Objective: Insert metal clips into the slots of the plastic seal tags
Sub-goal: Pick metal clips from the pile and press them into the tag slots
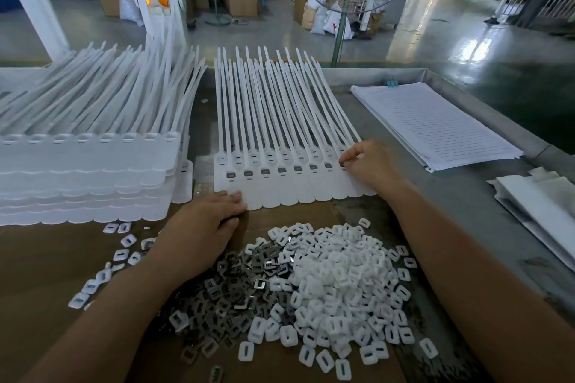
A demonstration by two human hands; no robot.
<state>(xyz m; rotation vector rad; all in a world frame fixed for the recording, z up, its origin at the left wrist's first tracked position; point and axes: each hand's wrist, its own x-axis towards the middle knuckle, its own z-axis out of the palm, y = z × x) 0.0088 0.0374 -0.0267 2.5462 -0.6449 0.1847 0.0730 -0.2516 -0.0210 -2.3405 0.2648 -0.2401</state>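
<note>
Head view: left grip (214, 218) lay flat, steadying the seal tags (280, 186) so the right grip (365, 162), pinched on a likely metal clip (342, 164), could seat it.

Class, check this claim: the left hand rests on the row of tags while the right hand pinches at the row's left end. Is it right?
No. The head view shows the right hand pinching at the right end of the row of tags, not its left. The left hand does rest on the row.
</note>
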